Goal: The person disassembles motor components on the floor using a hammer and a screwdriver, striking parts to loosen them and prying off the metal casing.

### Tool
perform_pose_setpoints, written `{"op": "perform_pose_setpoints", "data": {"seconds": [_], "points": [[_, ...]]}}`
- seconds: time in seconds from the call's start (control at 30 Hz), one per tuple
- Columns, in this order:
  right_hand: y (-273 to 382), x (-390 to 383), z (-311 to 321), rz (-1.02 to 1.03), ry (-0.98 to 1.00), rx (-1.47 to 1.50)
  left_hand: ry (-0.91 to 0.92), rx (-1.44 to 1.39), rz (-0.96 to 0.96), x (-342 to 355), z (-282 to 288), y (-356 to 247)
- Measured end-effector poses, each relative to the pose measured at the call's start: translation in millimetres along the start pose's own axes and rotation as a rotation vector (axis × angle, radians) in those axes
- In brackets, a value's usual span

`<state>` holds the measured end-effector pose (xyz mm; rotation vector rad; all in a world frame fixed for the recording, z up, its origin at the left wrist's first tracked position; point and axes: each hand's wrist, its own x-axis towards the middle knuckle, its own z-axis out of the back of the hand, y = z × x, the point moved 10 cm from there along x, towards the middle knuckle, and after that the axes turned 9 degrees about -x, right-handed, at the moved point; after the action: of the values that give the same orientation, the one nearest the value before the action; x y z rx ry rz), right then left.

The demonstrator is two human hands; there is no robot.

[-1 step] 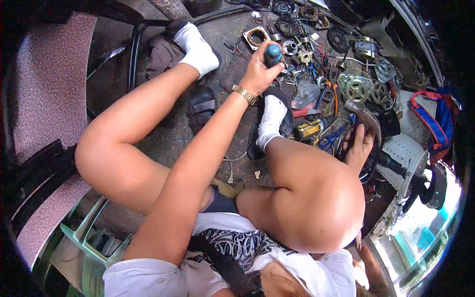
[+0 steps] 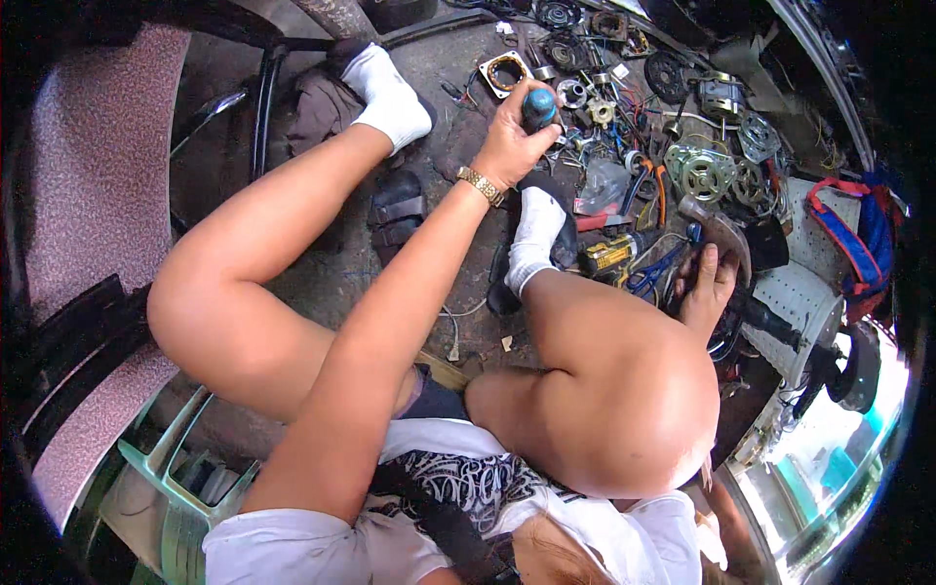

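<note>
My left hand (image 2: pixel 515 146), with a gold watch on its wrist, is wrapped round a tool handle (image 2: pixel 539 107) with a rounded blue end and a dark grip. The handle is seen nearly end-on, and its lower part is hidden. Just beyond it lies a square white-framed motor part (image 2: pixel 505 73) with copper windings. Past my raised right knee, my right hand (image 2: pixel 708 285) is low among the tools, fingers stretched and apart. Close to its fingertips are a small blue-ended piece (image 2: pixel 694 232) and a hammer (image 2: pixel 694 207). The knee hides the right forearm.
Small metal parts (image 2: pixel 600 112) and wires cover the floor at the far right. Nearer are orange-handled pliers (image 2: pixel 662 185), a yellow-and-black tool (image 2: pixel 610 255), blue-handled scissors (image 2: pixel 651 278) and a red-and-blue bag (image 2: pixel 858 244). A black sandal (image 2: pixel 398 210) lies between my feet.
</note>
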<state>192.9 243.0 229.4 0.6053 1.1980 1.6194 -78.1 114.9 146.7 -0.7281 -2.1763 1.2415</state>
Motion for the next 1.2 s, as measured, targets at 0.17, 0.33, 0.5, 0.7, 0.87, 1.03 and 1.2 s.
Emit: {"op": "perform_pose_setpoints", "data": {"seconds": [0.17, 0.33, 0.5, 0.7, 0.87, 1.03, 1.2], "points": [[-2.8, 1.2, -6.5, -0.01, 0.027, -0.028, -0.011, 0.015, 0.019, -3.1, 3.9, -1.3], [-4.4, 2.2, -11.5, 0.013, 0.026, -0.037, -0.006, 0.021, 0.031, -5.1, 5.1, -2.6], [-4.7, 4.0, -11.0, -0.001, 0.072, -0.075, 0.008, -0.001, 0.027, -4.3, -2.2, -3.5], [42.2, 12.1, -38.0, 0.277, 0.121, -0.233, 0.075, 0.072, 0.015, -2.4, -9.4, 0.8], [84.9, 32.1, -94.5, 0.342, 0.379, -0.393, 0.03, -0.005, 0.1, 2.3, -2.2, 7.5], [142.3, 32.6, -158.8, 0.633, 0.44, -0.595, -0.064, -0.005, 0.04, 5.1, 10.9, 3.0], [137.9, 40.0, -192.1, 0.805, 0.439, -0.802, -0.085, -0.063, 0.043, 12.4, 11.8, 2.4]]}}
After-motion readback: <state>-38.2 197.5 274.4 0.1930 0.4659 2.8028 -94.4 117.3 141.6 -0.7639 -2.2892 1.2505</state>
